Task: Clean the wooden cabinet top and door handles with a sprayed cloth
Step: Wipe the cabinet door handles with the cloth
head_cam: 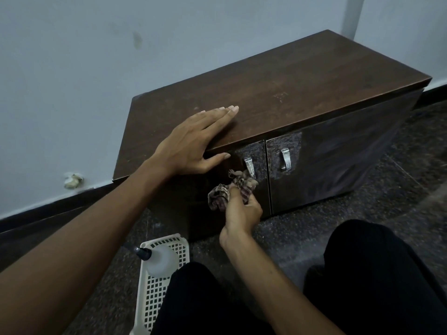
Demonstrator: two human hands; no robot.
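Observation:
A low dark wooden cabinet (278, 93) stands against the wall, with two glossy doors and a metal handle on each. My left hand (193, 139) lies flat on the front edge of the cabinet top, fingers together, thumb hooked over the left door. My right hand (242, 211) is shut on a crumpled checked cloth (222, 193), which it presses against the lower end of the left door handle (249, 165). The right door handle (285, 159) is bare.
A white plastic basket (154, 286) sits on the dark speckled floor at lower left, with a clear spray bottle (157, 258) lying in it. My knees in black trousers (362, 274) fill the lower right. A pale wall rises behind the cabinet.

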